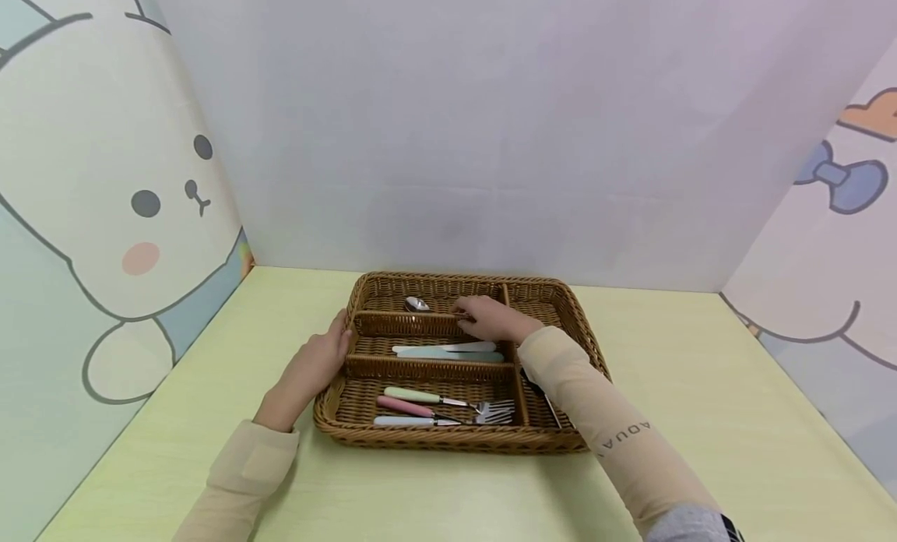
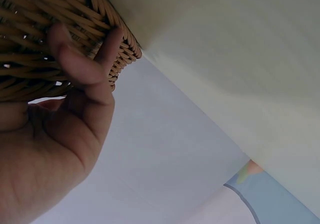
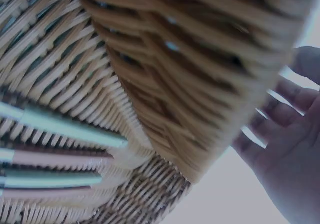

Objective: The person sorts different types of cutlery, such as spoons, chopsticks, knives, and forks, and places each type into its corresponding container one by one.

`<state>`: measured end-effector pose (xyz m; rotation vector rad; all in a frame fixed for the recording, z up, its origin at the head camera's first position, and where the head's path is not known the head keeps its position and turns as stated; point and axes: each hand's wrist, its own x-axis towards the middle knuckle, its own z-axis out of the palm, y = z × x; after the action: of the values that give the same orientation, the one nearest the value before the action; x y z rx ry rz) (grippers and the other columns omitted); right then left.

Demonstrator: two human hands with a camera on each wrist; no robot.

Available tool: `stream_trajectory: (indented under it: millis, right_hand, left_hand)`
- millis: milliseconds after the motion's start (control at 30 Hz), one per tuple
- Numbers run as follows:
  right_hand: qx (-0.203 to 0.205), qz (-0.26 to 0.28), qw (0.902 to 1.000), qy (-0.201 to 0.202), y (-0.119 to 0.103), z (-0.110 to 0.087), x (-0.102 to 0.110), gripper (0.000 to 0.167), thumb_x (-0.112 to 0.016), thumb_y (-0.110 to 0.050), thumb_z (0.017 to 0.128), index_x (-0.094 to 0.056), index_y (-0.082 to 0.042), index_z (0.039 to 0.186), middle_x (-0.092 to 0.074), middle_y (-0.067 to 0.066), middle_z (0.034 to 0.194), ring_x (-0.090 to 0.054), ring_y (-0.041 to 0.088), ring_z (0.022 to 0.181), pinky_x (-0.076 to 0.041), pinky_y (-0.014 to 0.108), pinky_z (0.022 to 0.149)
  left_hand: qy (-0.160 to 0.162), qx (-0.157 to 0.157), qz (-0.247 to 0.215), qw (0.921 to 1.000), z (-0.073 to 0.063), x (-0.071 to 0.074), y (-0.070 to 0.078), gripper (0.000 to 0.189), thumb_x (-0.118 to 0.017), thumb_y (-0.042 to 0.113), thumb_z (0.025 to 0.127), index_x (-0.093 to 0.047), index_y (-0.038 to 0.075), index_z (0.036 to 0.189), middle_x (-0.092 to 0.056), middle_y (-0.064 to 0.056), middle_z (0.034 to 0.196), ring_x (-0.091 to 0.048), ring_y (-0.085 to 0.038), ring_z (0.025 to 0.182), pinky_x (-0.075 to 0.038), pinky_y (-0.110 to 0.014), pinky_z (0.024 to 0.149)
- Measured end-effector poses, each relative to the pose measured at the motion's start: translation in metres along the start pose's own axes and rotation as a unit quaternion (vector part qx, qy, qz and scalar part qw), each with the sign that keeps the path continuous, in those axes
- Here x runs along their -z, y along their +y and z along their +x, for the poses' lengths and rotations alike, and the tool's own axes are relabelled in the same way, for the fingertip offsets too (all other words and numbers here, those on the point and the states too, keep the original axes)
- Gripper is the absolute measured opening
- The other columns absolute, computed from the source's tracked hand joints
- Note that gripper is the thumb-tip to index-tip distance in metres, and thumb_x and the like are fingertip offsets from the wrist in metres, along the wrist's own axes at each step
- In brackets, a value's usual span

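Note:
A brown wicker cutlery tray (image 1: 455, 441) with several compartments lies on the table. My left hand (image 1: 318, 363) grips its left side; in the left wrist view, the fingers bend against the outer weave. Over the back compartment reaches my right hand (image 1: 490, 318), thumb and fingers apart at the divider. To its left shows a metal spoon bowl (image 1: 416, 304), its handle hidden. In the right wrist view, the spread right fingers (image 3: 285, 104) pass behind a wicker wall (image 3: 200, 84). Knives (image 1: 448, 355) lie in the middle compartment, and forks (image 1: 409, 406) with green, pink and pale blue handles in front.
The right compartment (image 1: 536, 300) holds dark and shiny cutlery, partly covered by the right sleeve (image 1: 596, 402). Pale green and pink handles (image 3: 65, 159) show in the right wrist view. A pale wall (image 1: 462, 137) rises behind the yellowish table (image 1: 701, 371), with cartoon-printed panels at both sides.

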<state>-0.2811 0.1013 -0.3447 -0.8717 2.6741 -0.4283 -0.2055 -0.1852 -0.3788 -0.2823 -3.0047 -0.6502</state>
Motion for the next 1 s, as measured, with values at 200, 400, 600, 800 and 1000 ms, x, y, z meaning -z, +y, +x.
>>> stream_trajectory:
  millis: [200,400,600,800,1000]
  right_hand:
    - [-0.001,-0.030,0.9980,0.056,0.000,-0.015,0.009,0.037,-0.038,-0.027,0.100,-0.050,-0.002,0.125,-0.055,0.013,0.119,-0.053,0.027,0.109,-0.041,0.044,0.093]
    - [-0.021,-0.094,0.9907,0.097,0.006,-0.040,0.014,0.045,-0.035,-0.030,0.100,-0.040,-0.004,0.135,-0.040,0.016,0.138,-0.035,0.033,0.130,-0.029,0.051,0.104]
    - [-0.042,-0.121,0.9835,0.128,0.019,-0.073,0.022,0.049,-0.033,-0.030,0.100,-0.032,-0.002,0.140,-0.031,0.018,0.144,-0.027,0.036,0.134,-0.025,0.052,0.106]
    - [-0.071,-0.115,0.9796,0.148,0.033,-0.112,0.028,0.054,-0.032,-0.030,0.100,-0.023,-0.002,0.144,-0.021,0.019,0.148,-0.019,0.039,0.136,-0.021,0.056,0.106]
    - [-0.108,-0.101,0.9750,0.166,0.046,-0.147,0.023,0.057,-0.031,-0.033,0.100,-0.018,-0.001,0.145,-0.015,0.021,0.150,-0.017,0.043,0.135,-0.019,0.060,0.104]
  left_hand:
    - [0.001,0.002,0.003,1.0000,0.002,0.000,-0.001,0.052,-0.032,0.022,0.101,-0.019,-0.007,0.142,-0.043,-0.006,0.050,-0.046,-0.016,0.041,-0.037,-0.030,0.043]
    - [-0.001,0.003,0.003,1.0000,0.003,0.000,-0.001,0.052,-0.032,0.022,0.101,-0.019,-0.006,0.143,-0.044,-0.007,0.050,-0.046,-0.017,0.041,-0.037,-0.030,0.042]
    - [-0.003,0.003,0.005,1.0000,0.003,0.001,0.000,0.052,-0.032,0.021,0.101,-0.019,-0.007,0.142,-0.046,-0.008,0.052,-0.051,-0.020,0.045,-0.041,-0.034,0.045]
    - [-0.007,0.007,0.003,0.9999,0.002,0.001,0.001,0.052,-0.032,0.022,0.101,-0.018,-0.006,0.143,-0.045,-0.007,0.052,-0.049,-0.018,0.044,-0.039,-0.032,0.044]
    - [0.007,0.014,0.022,0.9996,0.000,0.002,0.001,0.051,-0.034,0.024,0.100,-0.024,-0.004,0.142,-0.044,-0.005,0.050,-0.041,-0.016,0.039,-0.032,-0.028,0.039]
